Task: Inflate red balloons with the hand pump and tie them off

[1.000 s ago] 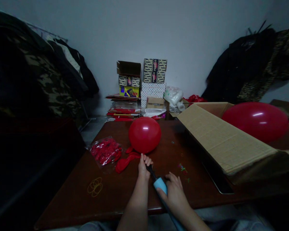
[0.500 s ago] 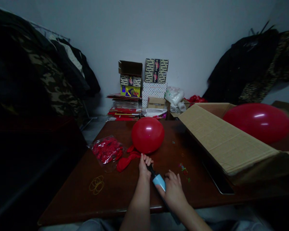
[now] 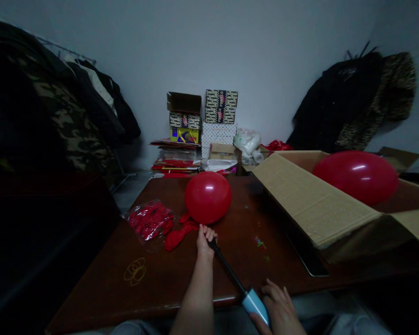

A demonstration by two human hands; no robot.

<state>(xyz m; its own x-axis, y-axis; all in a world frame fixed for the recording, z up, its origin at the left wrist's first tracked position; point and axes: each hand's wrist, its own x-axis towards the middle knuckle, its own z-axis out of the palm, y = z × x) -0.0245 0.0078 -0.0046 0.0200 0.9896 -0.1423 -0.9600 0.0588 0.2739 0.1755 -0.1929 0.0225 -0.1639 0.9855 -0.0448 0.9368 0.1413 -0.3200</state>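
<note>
An inflated red balloon (image 3: 208, 197) stands over the table, its neck pinched in my left hand (image 3: 206, 238) at the black nozzle end of a hand pump. The pump's thin black rod runs down to its light blue body (image 3: 254, 304), which lies in my right hand (image 3: 278, 307) near the front edge. My right thumb is on the body and the other fingers are spread around its far side. Limp red balloons (image 3: 176, 237) lie left of my left hand, beside a clear bag of red balloons (image 3: 151, 220).
Yellow rubber bands (image 3: 135, 271) lie at the table's (image 3: 101, 288) left. Small colourful bands (image 3: 260, 244) and a dark phone-like slab (image 3: 309, 256) are to the right. An open cardboard box (image 3: 314, 200) holds another red balloon (image 3: 358, 177). Boxes are stacked behind.
My right hand has moved down and to the right with the blue body, baring a long stretch of black rod. My left hand still grips the balloon's neck. The view has shifted slightly.
</note>
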